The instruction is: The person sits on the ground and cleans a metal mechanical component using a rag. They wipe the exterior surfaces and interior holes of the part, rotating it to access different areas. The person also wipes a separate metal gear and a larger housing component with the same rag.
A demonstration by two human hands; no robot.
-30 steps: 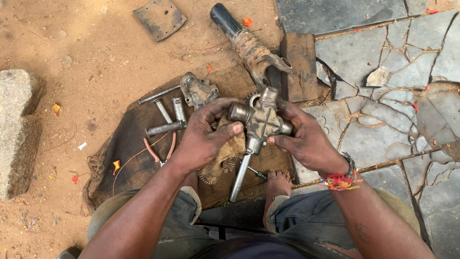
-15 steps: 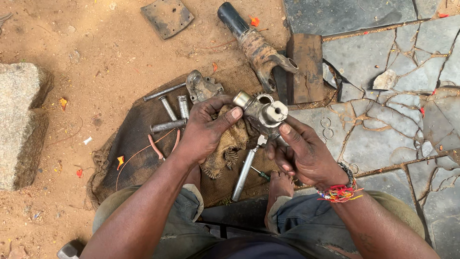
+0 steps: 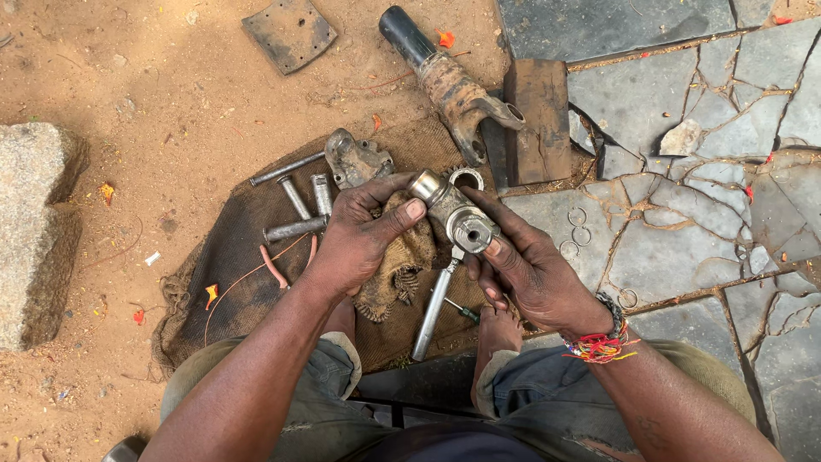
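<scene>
Sandy ground meets cracked stone paving [image 3: 650, 248], with burlap sacking [image 3: 231, 257] spread between. Above the sacking, the left hand [image 3: 359, 239] and right hand [image 3: 526, 269] both grip a metal cross joint [image 3: 453, 214], fingers closed around its caps.

Silver metal joint [image 3: 453, 214]; brown sack [image 3: 231, 257]; grey paving [image 3: 667, 214].

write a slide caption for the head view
Left hand and right hand hold a metal cross joint over a burlap sack.
</scene>
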